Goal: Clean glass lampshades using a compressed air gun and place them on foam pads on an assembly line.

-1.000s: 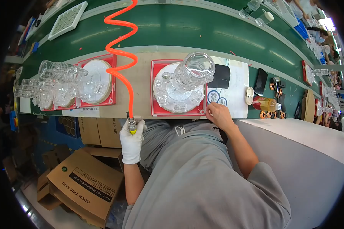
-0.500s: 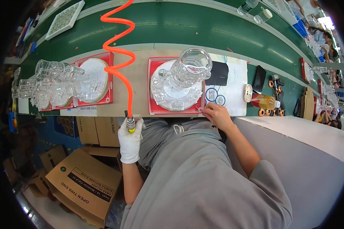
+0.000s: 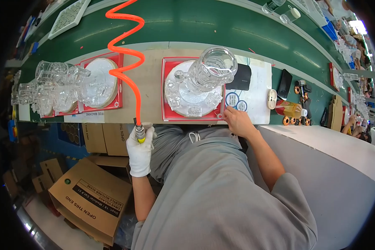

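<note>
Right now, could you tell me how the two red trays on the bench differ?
The red tray on the left carries a round clear plate with glassware crowding its left side; the red tray in front of the person carries a plate with a tall glass piece on it. The right hand touches only the front one. Both are square and red-rimmed.

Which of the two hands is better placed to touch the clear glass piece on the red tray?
Probably the right hand: it is bare, free, and rests at the corner of the red tray under the glass piece. The gloved left hand grips the tool on the orange hose, below the table edge.
</note>
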Tool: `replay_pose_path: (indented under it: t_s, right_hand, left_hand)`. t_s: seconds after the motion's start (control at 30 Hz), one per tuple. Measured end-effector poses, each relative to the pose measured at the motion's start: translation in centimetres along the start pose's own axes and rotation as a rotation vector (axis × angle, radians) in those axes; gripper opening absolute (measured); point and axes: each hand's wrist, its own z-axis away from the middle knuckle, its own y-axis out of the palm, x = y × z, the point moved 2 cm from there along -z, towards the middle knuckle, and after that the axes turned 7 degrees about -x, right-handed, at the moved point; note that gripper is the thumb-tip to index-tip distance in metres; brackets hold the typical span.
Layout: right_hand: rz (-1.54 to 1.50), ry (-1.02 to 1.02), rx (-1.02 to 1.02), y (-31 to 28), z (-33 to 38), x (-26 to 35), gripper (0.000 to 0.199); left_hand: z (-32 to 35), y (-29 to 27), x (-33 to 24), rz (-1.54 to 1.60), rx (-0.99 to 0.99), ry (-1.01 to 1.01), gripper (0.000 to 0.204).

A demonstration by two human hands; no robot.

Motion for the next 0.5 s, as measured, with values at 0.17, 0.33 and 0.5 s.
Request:
replay_pose_path:
  t_s: [0.17,0.33,0.5]
  right_hand:
    - [-0.013,0.090,-0.133,-0.5,1.0,-0.4,0.008]
    - [-0.040,0.033,-0.206,-0.3,0.2,0.1,0.008]
    - [-0.028,-0.045,-0.233,-0.2,-0.5,0.1,0.005]
  left_hand:
    - [-0.1,-0.1,0.4,-0.017,0.013,-0.035,0.014]
    - [-0.2,0.3,0.2,-0.023,0.014,-0.034,0.014]
    - [-0.3,0.1,0.1,-0.027,0.010,-0.017,0.014]
